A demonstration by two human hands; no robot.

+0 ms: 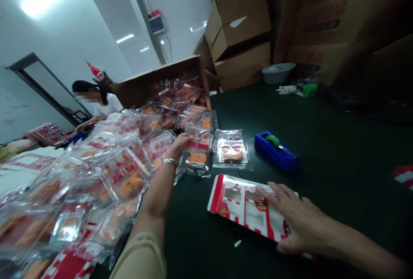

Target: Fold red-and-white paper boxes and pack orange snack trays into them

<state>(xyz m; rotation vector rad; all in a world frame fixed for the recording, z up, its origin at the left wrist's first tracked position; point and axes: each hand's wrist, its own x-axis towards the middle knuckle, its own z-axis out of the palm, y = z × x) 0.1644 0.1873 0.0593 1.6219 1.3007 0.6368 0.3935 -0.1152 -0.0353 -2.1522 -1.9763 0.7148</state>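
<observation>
My left hand [179, 145] reaches to the edge of the pile, its fingers closed on the side of a clear plastic pack [197, 157] with orange pieces inside. Right beside that pack lies another clear pack [231, 149] on the dark tabletop. Closer to me, my right hand [292, 214] spans a red-and-white printed carton [245, 206] with cut-out windows, thumb at the near edge and fingers across the top. The carton lies tilted on the table. A large heap of similar clear packs [129, 180] covers the left side.
A blue tape dispenser [277, 150] with green tape stands right of the packs. Behind the heap, an open cardboard box [155, 72] lies full of packs. Stacked cartons [241, 33], a grey basin [278, 73] and white gloves [288, 90] are farther back. A co-worker [108, 102] sits at far left.
</observation>
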